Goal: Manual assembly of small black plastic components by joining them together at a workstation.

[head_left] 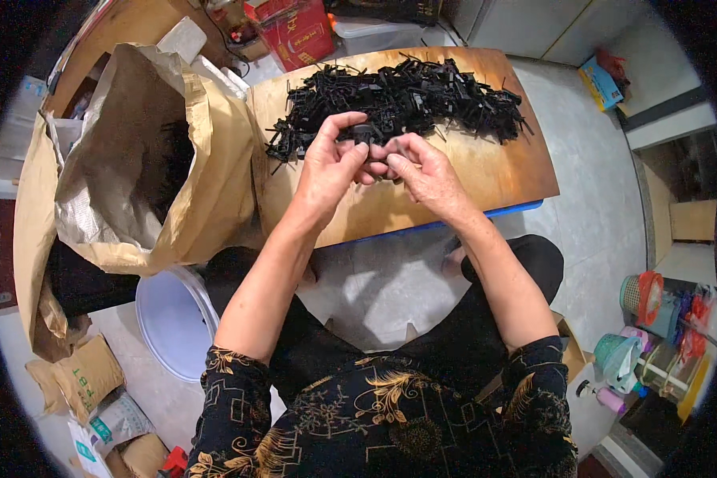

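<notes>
My left hand [332, 163] and my right hand [425, 171] meet above a wooden board [494, 171], and both pinch one small black plastic part [366, 134] between their fingertips. Just beyond the hands, a long heap of several similar black plastic parts [410, 99] lies spread across the board's far half. My fingers hide most of the held part.
A large open brown paper sack [147, 159] stands at the left, touching the board's edge. A white bucket [171, 319] sits below it by my left knee. Red cartons [299, 32] stand beyond the board. Baskets and bottles [645, 334] crowd the floor at the right.
</notes>
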`<move>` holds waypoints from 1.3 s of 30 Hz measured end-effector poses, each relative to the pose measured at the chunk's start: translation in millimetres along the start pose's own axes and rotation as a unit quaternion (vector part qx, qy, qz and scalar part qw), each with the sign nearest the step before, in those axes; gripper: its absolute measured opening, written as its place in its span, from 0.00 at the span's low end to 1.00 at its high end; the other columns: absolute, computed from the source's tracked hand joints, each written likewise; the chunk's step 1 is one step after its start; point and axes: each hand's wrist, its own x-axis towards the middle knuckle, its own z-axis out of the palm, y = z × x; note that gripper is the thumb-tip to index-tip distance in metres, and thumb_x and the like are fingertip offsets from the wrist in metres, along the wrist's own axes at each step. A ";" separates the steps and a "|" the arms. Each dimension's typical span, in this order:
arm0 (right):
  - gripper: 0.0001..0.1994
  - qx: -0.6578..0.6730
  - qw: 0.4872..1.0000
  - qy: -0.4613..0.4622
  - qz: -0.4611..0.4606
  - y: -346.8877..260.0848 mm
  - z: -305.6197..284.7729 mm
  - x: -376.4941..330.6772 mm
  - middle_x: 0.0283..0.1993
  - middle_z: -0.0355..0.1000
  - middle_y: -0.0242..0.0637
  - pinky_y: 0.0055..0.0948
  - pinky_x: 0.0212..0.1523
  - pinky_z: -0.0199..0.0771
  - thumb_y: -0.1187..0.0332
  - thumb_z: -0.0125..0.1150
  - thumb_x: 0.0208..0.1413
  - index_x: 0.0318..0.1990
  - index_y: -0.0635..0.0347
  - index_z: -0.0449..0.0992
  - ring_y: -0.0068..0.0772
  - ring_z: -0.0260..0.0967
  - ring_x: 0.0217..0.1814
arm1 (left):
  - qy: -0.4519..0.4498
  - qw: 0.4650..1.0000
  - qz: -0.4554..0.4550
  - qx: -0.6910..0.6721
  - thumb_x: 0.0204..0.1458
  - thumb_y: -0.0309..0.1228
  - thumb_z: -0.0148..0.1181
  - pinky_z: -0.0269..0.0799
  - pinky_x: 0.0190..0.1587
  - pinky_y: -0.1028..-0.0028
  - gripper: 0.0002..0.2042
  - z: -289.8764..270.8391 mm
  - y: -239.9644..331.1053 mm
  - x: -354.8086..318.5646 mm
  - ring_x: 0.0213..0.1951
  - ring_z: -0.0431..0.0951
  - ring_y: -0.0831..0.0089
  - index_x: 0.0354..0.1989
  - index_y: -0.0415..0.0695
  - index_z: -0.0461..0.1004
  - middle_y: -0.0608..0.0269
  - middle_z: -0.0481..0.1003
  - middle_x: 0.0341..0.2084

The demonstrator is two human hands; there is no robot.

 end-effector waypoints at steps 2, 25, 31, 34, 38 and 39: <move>0.08 0.021 0.995 -0.031 0.093 -19.5 -8.6 -5.4 0.30 0.70 0.31 0.10 0.17 0.58 0.68 0.50 0.58 0.41 0.62 0.66 0.10 0.58 0.18 | -0.019 0.992 -0.059 -0.106 0.54 0.22 0.49 0.71 0.26 0.83 0.17 0.4 5.1 -3.9 0.29 0.77 0.74 0.53 0.41 0.58 0.59 0.74 0.31; 0.07 0.041 0.988 -0.104 0.109 -16.0 -6.5 -9.4 0.19 0.58 0.17 0.12 0.14 0.44 0.62 0.54 0.56 0.31 0.54 0.69 0.07 0.47 0.15 | -0.140 0.980 -0.055 0.129 0.50 0.25 0.55 0.71 0.24 0.82 0.21 5.9 -0.8 -20.2 0.25 0.75 0.79 0.54 0.44 0.59 0.65 0.72 0.28; 0.13 -0.001 0.988 -0.119 0.097 -12.7 0.2 -9.7 0.18 0.56 0.18 0.14 0.15 0.45 0.57 0.43 0.61 0.30 0.54 0.65 0.09 0.47 0.16 | -0.096 0.987 -0.071 0.104 0.51 0.22 0.51 0.74 0.26 0.77 0.14 -2.0 0.2 -14.1 0.25 0.75 0.76 0.46 0.40 0.59 0.60 0.70 0.26; 0.13 -0.024 0.988 -0.132 0.078 -4.8 3.9 -8.5 0.19 0.56 0.20 0.14 0.17 0.48 0.58 0.40 0.63 0.30 0.54 0.64 0.10 0.49 0.18 | -0.086 0.987 -0.074 0.109 0.50 0.22 0.51 0.74 0.26 0.77 0.14 -4.7 -4.2 -13.1 0.25 0.75 0.76 0.45 0.40 0.59 0.60 0.70 0.26; 0.11 -0.049 0.989 -0.118 0.072 -0.2 7.6 -8.1 0.22 0.58 0.22 0.14 0.21 0.54 0.61 0.41 0.63 0.34 0.57 0.65 0.11 0.52 0.22 | -0.089 0.989 -0.079 0.092 0.50 0.22 0.51 0.74 0.27 0.77 0.13 -8.5 -9.6 -10.0 0.25 0.75 0.76 0.44 0.39 0.59 0.60 0.69 0.26; 0.11 -0.050 0.989 -0.118 0.074 2.2 8.6 -6.8 0.22 0.58 0.22 0.14 0.21 0.54 0.61 0.41 0.63 0.34 0.57 0.65 0.11 0.52 0.22 | -0.087 0.988 -0.077 0.097 0.51 0.22 0.51 0.74 0.26 0.77 0.12 -9.2 -9.8 -9.0 0.25 0.75 0.76 0.43 0.39 0.59 0.60 0.69 0.26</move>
